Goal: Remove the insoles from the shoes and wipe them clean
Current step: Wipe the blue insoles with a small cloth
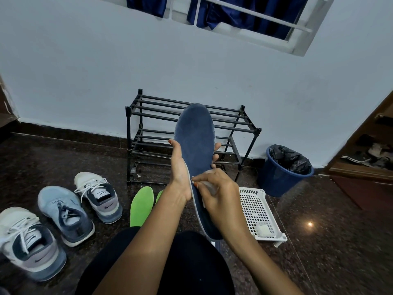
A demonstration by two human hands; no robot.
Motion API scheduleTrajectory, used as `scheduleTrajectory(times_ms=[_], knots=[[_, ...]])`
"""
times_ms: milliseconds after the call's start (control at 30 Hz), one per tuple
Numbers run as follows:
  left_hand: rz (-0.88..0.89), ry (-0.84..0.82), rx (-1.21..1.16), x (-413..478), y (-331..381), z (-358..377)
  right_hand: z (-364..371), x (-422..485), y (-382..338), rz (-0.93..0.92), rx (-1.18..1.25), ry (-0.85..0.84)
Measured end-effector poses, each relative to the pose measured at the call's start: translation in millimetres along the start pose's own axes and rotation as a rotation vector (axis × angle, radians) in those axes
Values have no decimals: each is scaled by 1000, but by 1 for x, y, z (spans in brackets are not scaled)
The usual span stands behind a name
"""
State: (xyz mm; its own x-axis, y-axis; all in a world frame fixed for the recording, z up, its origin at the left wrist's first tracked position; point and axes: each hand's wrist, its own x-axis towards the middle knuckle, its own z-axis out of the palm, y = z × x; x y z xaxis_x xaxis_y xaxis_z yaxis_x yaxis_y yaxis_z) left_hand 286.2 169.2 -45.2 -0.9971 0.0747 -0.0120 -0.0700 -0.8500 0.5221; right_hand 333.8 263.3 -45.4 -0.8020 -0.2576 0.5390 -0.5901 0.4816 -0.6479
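Observation:
My left hand (180, 167) grips a dark blue insole (195, 137) from behind, holding it upright with the toe end up and fingertips curling around its right edge. My right hand (217, 188) presses a small white wipe (209, 185) against the lower middle of the insole. Two green insoles (142, 206) lie flat on the floor below my left forearm, the second mostly hidden. Three sneakers stand on the floor at left: a white one (98, 196), a light blue one (66, 216) and another white one (27, 241).
A black empty shoe rack (148, 128) stands against the wall behind the insole. A blue bin (282, 173) with a black liner sits to its right. A white perforated tray (257, 213) with a crumpled white wipe lies on the dark floor. My knees fill the bottom.

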Motion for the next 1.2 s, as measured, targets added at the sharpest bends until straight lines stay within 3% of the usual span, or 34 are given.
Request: scheduleTrajectory(times_ms=[233, 567, 833, 1100, 1200], knots=[[3, -45, 43, -2, -3, 1, -6, 22, 13, 55, -86, 107], [9, -40, 11, 1, -2, 0, -2, 3, 4, -33, -88, 51], [-7, -70, 42, 1, -4, 0, -9, 16, 23, 88, -154, 115], [-6, -54, 37, 4, -4, -1, -3, -3, 8, -66, -174, 59], [-6, -62, 35, 2, -5, 0, -4, 0, 10, -46, -238, 76]])
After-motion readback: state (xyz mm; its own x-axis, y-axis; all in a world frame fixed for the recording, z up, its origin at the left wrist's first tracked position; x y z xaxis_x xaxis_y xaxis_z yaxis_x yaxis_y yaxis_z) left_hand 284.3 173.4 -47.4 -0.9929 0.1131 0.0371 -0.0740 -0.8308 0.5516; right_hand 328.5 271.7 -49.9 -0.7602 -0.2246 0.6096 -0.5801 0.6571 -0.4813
